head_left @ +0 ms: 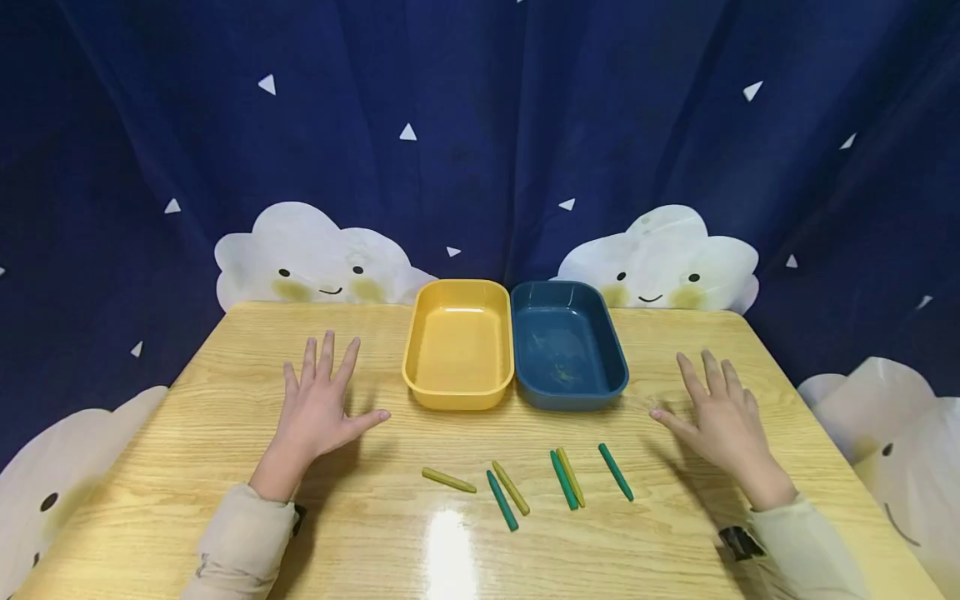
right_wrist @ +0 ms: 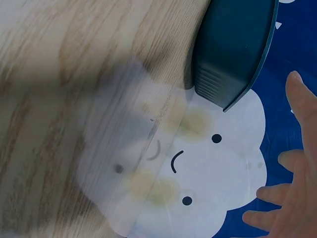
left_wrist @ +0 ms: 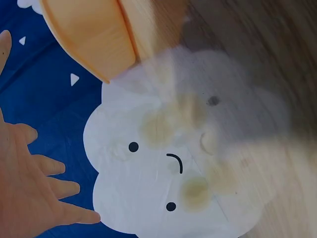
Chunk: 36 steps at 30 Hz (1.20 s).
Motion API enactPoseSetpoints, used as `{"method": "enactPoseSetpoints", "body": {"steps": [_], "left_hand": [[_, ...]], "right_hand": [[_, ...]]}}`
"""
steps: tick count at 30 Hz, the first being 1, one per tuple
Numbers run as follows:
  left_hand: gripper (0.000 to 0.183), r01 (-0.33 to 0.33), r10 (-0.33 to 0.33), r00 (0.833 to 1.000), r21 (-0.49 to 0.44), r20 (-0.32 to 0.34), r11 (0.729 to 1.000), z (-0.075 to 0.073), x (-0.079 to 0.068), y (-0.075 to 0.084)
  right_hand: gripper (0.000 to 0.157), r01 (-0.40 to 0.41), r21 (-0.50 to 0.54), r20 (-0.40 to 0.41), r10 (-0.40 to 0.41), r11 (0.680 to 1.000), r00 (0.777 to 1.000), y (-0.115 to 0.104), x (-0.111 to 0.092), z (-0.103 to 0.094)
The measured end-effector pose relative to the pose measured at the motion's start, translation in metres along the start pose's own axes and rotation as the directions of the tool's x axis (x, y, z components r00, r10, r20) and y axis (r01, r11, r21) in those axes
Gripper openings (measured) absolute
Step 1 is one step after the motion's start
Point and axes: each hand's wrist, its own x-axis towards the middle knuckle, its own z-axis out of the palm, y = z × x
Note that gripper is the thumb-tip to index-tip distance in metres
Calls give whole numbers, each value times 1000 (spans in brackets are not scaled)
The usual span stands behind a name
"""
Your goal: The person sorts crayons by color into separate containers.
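Spread wide and holding nothing, my left hand (head_left: 317, 410) is to the left of the yellow tray (head_left: 459, 401), its thumb toward that tray. My right hand (head_left: 722, 421), its fingers loosely apart and its grasp empty, is well to the right of the yellow tray. Between them, just beside the yellow tray, I have the blue tray (head_left: 572, 402). On my side of the yellow tray, 6 crayons lie on the table (head_left: 360, 542): 1 yellow crayon (head_left: 448, 480) directly in front, 1 green and 1 yellow side by side near its right corner, 1 more such pair farther right, and 1 green crayon (head_left: 616, 472) rightmost. Behind the yellow tray hangs a dark blue curtain (head_left: 465, 100).
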Motion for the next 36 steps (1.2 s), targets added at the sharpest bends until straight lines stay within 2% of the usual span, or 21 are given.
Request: {"method": "enactPoseSetpoints", "body": {"steps": [5,11,14,17,23,29,32,36], "left_hand": [[107,13,-12,1000,-37,18,999,1,2,-1],[104,-25,22,1000,-163,-17,986,2,10,1],[101,-18,19,1000,-270,-1,963,2,16,2],[99,5,8,999,-377,32,926,4,22,4],[93,11,23,998,-533,56,846,14,36,5],[88,46,30,994,-648,104,760,21,46,9],[89,68,38,989,-667,143,742,24,52,11],[92,93,46,981,-665,189,741,29,56,14]], "right_hand": [[85,22,24,-3,-22,999,1000,-1,1,-3],[81,62,146,-5,-62,987,998,-6,5,-11],[78,53,222,42,-64,974,997,-10,7,-16],[71,64,286,67,-87,956,994,-15,9,-18],[49,121,430,80,-171,895,982,-23,11,-13],[43,130,582,152,-264,803,952,-30,12,-1],[43,122,646,182,-308,753,934,-35,12,4],[46,96,699,237,-355,709,904,-41,13,11]]}}
